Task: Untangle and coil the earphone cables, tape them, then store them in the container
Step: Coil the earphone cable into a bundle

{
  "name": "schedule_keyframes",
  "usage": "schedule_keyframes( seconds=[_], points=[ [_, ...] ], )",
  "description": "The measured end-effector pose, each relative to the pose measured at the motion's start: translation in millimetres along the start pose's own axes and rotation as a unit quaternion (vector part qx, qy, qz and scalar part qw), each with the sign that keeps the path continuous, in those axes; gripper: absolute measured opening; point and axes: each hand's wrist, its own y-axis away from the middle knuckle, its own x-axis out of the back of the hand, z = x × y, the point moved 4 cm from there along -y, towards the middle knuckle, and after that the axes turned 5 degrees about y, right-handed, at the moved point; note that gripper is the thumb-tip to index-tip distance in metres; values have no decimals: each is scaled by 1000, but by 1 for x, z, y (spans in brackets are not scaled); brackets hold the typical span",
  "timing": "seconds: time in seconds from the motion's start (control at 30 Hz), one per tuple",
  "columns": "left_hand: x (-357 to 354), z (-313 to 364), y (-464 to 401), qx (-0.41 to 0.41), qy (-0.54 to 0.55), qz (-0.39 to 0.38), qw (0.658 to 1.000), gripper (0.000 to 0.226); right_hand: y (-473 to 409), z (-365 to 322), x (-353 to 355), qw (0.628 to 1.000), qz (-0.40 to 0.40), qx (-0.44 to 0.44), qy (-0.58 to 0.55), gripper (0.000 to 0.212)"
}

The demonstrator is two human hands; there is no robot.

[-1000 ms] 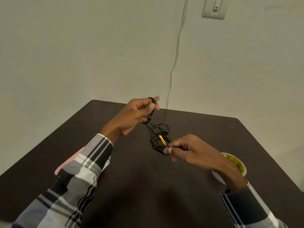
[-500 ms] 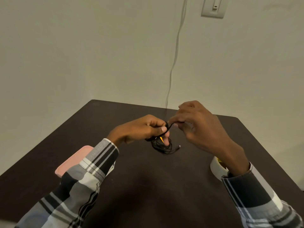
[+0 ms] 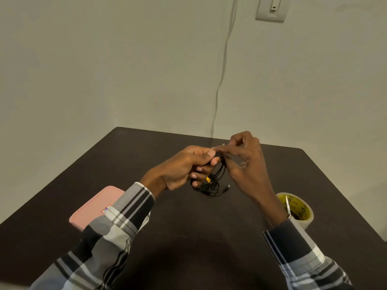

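Pale, plain walls meet in a corner behind a dark brown table, and a thin light cord runs down the wall toward the table's far edge, with a wall switch plate mounted high to its right. Above the middle of the table both hands meet over a black earphone cable bundle. The left hand has its fingers curled round the top of the bundle, thumb pressed along the strands, so the loops hang from it; their lowest part seems to reach the tabletop, though contact is hard to judge. A small yellow-orange piece shows among the black strands just below the left fingers. The right hand comes in from the other side, its thumb and forefinger narrowed into a pinch on a strand at the top of the bundle, right against the left thumb, while its other fingers spread loosely. A free cable end with a small plug sticks out low on the right of the bundle. Both forearms wear plaid sleeves in black, grey and white. A pink flat container lies on the table to the left, partly hidden by the left sleeve. A roll of tape with a yellow core rests near the right wrist.
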Motion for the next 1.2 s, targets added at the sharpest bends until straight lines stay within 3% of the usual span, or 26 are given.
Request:
schedule_keyframes(
  seconds=[0.1, 0.23, 0.43, 0.63, 0.83, 0.9, 1.1, 1.2],
  points=[
    [1, -1, -3, 3, 4, 20, 1000, 30, 2, 1, -5, 987, -56, -79, -129, 28],
    [2, 0, -5, 9, 22, 45, 999, 28, 7, -2, -9, 909, -133, -182, -350, 18],
    [0, -1, -7, 27, 64, 47, 996, 32, 14, 7, -9, 862, -197, -230, -406, 31],
    [4, -2, -6, 57, 27, 71, 995, 37, 21, 11, -6, 880, -190, -238, -364, 9],
    [-1, -5, -9, 46, -74, 113, 990, 40, 24, 17, -9, 836, -213, -288, -415, 26],
    [-3, -7, -11, 31, -100, 124, 987, 38, 24, 18, -8, 843, -206, -296, -400, 43],
    [1, -13, -13, -11, -120, 169, 978, 36, 23, 18, 1, 908, -147, -255, -298, 10],
    [3, -17, -13, -31, -92, 176, 980, 34, 22, 20, 6, 909, -115, -259, -306, 20]
  ],
)
